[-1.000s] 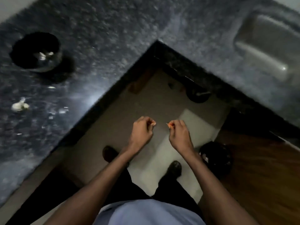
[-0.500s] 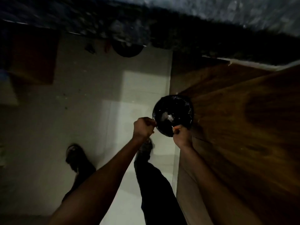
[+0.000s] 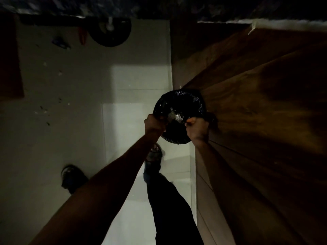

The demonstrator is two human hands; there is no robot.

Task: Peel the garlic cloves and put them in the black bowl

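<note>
— Which step is this, then?

— Peeling, I'd judge, done over the waste. Both hands hang above a bin lined with a black bag (image 3: 178, 110) that stands on the floor (image 3: 70, 121) against a wooden cabinet (image 3: 256, 112). The left hand (image 3: 153, 123) is curled tight, fingers pinched together at the bag's near rim. The right hand (image 3: 197, 127) is likewise clenched at the rim's other side.

— Holding what?

— I cannot tell for certain; the light is poor and nothing shows between the fingers. Probably a garlic clove in one and a scrap of skin in the other, but neither is visible. Pale flecks (image 3: 174, 114) lie inside the bag, which may be shed skins.

— And the black bowl?

— Not in view. Only the dark edge of the counter (image 3: 123, 6) runs along the top, with no bowl seen on it.

— So what does the next move call for?

— Letting the loose skin drop into the bag while keeping hold of the clove itself, then turning back to the counter to find the bowl.
</note>
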